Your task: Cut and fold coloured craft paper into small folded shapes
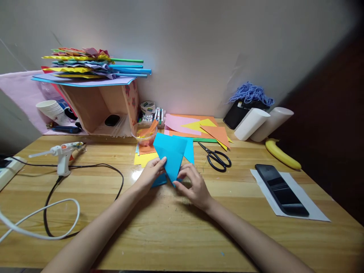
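A folded piece of blue paper [172, 151], wide at the top and narrowing to a point at the bottom, is held above the table. My left hand [153, 170] pinches its left edge, the thumb lying on the paper's face. Near the lower tip, my right hand [193, 184] has its thumb and fingers closed on the paper's right side. More blue paper [189, 149] lies behind it, and another blue piece [159, 181] shows below my left hand. Yellow paper [139, 159] and orange paper are partly hidden behind the hands.
Black scissors [217, 159] lie right of the hands, before stacked coloured sheets [182, 125]. A glue gun [65, 155] with cables stands left. A plastic bowl [136, 132], box [96, 102], phone [281, 189], banana [281, 153] and white rolls [251, 123] surround the work area.
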Demonstrator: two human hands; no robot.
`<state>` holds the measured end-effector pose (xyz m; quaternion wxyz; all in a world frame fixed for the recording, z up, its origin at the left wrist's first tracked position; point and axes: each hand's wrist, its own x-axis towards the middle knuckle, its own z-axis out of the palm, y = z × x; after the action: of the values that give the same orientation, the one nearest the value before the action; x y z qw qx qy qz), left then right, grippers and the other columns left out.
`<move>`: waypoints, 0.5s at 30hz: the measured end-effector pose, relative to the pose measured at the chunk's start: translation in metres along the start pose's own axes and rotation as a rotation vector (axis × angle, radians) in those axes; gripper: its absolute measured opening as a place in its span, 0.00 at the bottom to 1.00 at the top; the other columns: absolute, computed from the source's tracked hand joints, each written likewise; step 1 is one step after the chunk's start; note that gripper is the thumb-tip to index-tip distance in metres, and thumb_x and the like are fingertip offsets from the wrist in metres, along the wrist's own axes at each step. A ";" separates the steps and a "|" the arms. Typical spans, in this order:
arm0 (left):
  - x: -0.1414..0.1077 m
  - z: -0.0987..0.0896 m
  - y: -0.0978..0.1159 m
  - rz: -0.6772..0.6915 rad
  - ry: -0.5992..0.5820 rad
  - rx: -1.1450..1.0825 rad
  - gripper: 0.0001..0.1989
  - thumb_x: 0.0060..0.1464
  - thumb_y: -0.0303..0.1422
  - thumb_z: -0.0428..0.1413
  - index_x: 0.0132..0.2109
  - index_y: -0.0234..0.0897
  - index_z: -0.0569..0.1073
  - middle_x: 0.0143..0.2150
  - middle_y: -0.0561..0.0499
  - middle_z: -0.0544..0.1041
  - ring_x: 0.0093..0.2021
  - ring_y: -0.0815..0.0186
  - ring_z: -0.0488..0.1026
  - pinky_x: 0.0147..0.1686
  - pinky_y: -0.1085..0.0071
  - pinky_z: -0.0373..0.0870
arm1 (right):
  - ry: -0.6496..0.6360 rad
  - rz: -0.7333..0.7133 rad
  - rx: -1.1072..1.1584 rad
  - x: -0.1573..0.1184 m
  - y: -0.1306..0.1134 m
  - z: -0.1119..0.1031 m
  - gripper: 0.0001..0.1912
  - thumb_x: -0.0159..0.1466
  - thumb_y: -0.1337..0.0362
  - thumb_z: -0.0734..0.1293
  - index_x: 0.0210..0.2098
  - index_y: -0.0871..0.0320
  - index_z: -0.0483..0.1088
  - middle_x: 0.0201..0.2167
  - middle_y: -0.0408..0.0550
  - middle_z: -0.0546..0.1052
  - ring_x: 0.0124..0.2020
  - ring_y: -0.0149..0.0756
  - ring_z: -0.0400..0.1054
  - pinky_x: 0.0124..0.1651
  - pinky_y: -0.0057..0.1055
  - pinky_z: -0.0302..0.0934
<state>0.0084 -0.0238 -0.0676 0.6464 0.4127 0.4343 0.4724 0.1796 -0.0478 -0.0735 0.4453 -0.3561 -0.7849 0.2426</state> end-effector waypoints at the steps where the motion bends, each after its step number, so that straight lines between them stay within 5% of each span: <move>1: 0.001 -0.002 0.001 0.021 0.039 0.024 0.18 0.46 0.46 0.56 0.27 0.34 0.64 0.23 0.56 0.65 0.25 0.72 0.64 0.31 0.74 0.66 | 0.029 0.023 -0.003 0.003 0.002 -0.005 0.04 0.59 0.63 0.62 0.31 0.56 0.62 0.32 0.47 0.66 0.35 0.35 0.63 0.35 0.31 0.61; 5: 0.006 -0.011 0.003 0.143 0.232 0.179 0.19 0.45 0.47 0.56 0.26 0.35 0.63 0.22 0.58 0.62 0.22 0.74 0.60 0.24 0.78 0.61 | 0.183 0.240 -0.238 0.019 0.030 -0.043 0.07 0.62 0.62 0.57 0.29 0.57 0.60 0.31 0.47 0.66 0.33 0.35 0.63 0.36 0.31 0.60; 10: 0.010 -0.024 0.001 0.254 0.460 0.313 0.17 0.50 0.46 0.51 0.27 0.37 0.60 0.17 0.61 0.52 0.16 0.75 0.49 0.17 0.77 0.47 | -0.014 0.590 -0.802 0.021 0.089 -0.088 0.10 0.55 0.64 0.62 0.35 0.62 0.64 0.37 0.59 0.68 0.42 0.49 0.62 0.45 0.42 0.56; 15: 0.005 -0.027 0.006 0.403 0.696 0.605 0.14 0.55 0.43 0.46 0.29 0.38 0.62 0.19 0.59 0.56 0.20 0.72 0.54 0.21 0.75 0.50 | -0.113 0.631 -0.799 0.015 0.107 -0.097 0.15 0.50 0.65 0.65 0.37 0.64 0.63 0.37 0.58 0.70 0.41 0.46 0.65 0.41 0.35 0.58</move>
<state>-0.0178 -0.0139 -0.0702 0.2107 0.4750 0.6534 0.5506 0.2960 0.0374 -0.0933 0.1365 -0.7044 -0.6935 0.0653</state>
